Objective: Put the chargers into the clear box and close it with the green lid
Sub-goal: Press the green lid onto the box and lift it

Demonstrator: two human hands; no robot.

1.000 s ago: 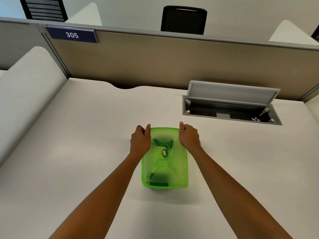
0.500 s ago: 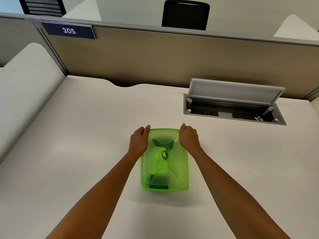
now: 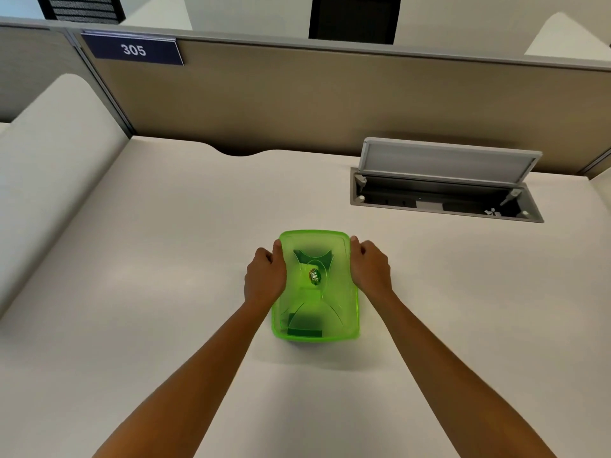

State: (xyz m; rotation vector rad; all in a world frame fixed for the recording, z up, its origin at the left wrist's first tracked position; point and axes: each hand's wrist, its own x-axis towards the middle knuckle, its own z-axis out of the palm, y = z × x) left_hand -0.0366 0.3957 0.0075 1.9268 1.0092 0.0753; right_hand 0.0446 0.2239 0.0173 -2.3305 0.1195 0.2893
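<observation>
The green lid (image 3: pixel 315 320) lies on top of the clear box in the middle of the white desk. Dark charger shapes (image 3: pixel 304 325) show dimly through the lid; the box's clear walls are hidden beneath it. My left hand (image 3: pixel 264 279) grips the lid's left edge, thumb on the rim and fingers curled down the side. On the opposite edge my right hand (image 3: pixel 370 271) holds the same way. Both hands sit around the middle of the long sides.
An open cable hatch (image 3: pixel 446 193) with a raised grey flap is sunk into the desk (image 3: pixel 165 259) at the back right. A beige partition (image 3: pixel 297 104) with a "305" sign (image 3: pixel 134 49) closes off the back. A lower divider (image 3: pixel 49 153) runs along the left.
Both hands have slid back along the lid's long edges, from the far corners toward the middle. The box has stayed in place on the desk.
</observation>
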